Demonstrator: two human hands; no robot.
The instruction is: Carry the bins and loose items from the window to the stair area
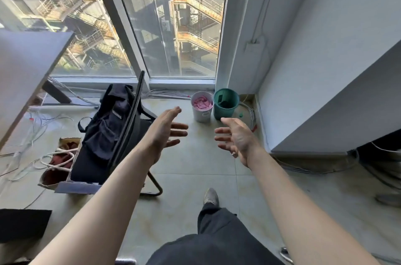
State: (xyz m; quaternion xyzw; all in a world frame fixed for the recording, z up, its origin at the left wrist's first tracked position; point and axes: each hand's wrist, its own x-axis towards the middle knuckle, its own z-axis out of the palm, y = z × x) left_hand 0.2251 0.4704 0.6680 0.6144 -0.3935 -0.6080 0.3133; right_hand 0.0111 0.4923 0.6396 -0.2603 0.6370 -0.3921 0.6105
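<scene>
Two bins stand on the floor at the foot of the window. The white bin [202, 113] holds a crumpled pink cloth [202, 102]. Right beside it stands the green bin [225, 106] with something dark inside. Both my arms stretch out toward them. My left hand [168, 128] is open, palm turned inward, short of the white bin. My right hand [235, 137] is open too, fingers spread, just in front of the green bin. Neither hand touches anything.
A chair [121, 134] draped with a dark bag and jacket stands to the left. A tote bag [58, 162] and loose white cables [34, 126] lie beside it under a desk [26, 74]. Wall and ledge [325, 102] close the right side. Cables coil behind the green bin.
</scene>
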